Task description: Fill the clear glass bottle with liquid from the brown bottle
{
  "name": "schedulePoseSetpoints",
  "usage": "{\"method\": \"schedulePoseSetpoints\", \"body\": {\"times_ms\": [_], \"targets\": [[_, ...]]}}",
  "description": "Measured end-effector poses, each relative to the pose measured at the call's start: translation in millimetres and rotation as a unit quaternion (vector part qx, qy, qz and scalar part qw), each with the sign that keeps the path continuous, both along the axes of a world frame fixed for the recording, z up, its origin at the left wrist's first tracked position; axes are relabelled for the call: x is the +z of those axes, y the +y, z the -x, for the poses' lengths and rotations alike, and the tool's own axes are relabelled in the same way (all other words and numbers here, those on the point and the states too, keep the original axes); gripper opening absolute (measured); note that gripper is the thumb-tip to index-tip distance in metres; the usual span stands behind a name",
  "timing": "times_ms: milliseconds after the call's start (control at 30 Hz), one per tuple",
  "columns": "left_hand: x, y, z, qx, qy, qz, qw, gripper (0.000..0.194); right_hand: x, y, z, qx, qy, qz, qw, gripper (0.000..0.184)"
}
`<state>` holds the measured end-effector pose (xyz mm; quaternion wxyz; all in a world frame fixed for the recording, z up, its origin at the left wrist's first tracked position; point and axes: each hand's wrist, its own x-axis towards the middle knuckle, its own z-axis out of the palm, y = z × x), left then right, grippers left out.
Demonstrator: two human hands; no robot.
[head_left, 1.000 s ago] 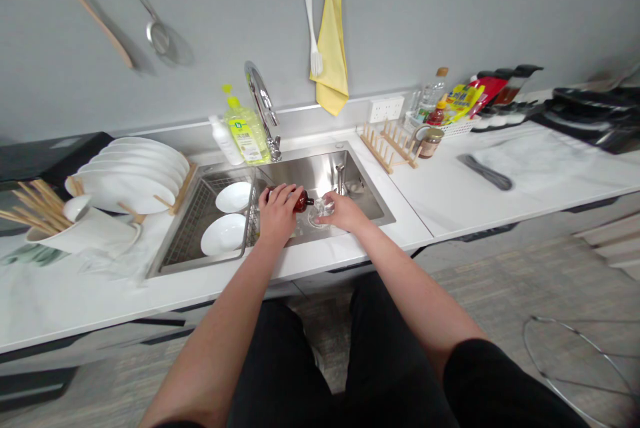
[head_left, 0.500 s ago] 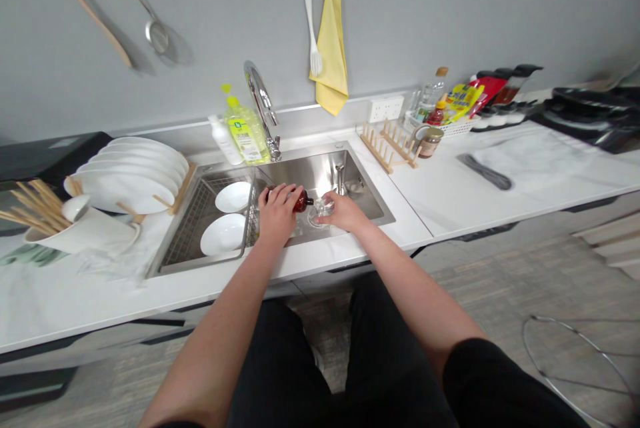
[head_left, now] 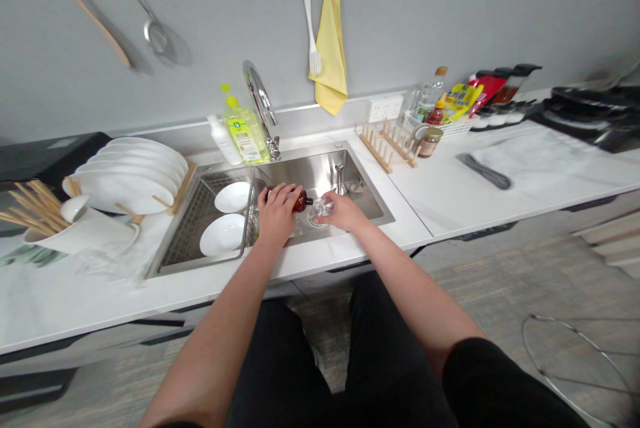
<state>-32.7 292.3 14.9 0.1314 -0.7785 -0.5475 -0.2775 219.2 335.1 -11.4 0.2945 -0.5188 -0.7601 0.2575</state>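
Over the steel sink (head_left: 370, 205), my left hand (head_left: 277, 211) is wrapped round a dark red-brown bottle (head_left: 301, 201). The bottle lies tilted on its side, its black neck pointing right. Close to that neck, my right hand (head_left: 344, 211) grips a clear glass vessel (head_left: 317, 215); its exact shape is hard to make out, and my fingers cover part of it. Whether the neck touches the glass I cannot tell. Most of the bottle is hidden under my left hand.
Left of my hands, a wire basket (head_left: 180, 241) in the sink holds two white bowls (head_left: 223, 235). Behind stand the faucet (head_left: 260, 98) and a yellow-green soap bottle (head_left: 246, 135). A wooden rack (head_left: 387, 148) is at right; plates (head_left: 130, 175) fill another at left.
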Motion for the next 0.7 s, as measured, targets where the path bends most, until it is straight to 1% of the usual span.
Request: {"method": "schedulePoseSetpoints", "body": {"times_ms": [200, 567, 700], "targets": [[-0.7, -0.2, 0.3, -0.005, 0.000, -0.005, 1.000, 0.061, 0.3, -0.6, 0.0, -0.001, 0.000, -0.004, 1.000, 0.065], [-1.0, 0.6, 0.4, -0.002, 0.000, -0.002, 1.000, 0.062, 2.0, -1.5, -0.2, -0.003, -0.001, -0.002, 1.000, 0.064], [-1.8, 0.8, 0.5, -0.006, 0.006, -0.015, 1.000, 0.059, 2.9, -2.3, 0.0, -0.006, -0.003, -0.001, 1.000, 0.064]]}}
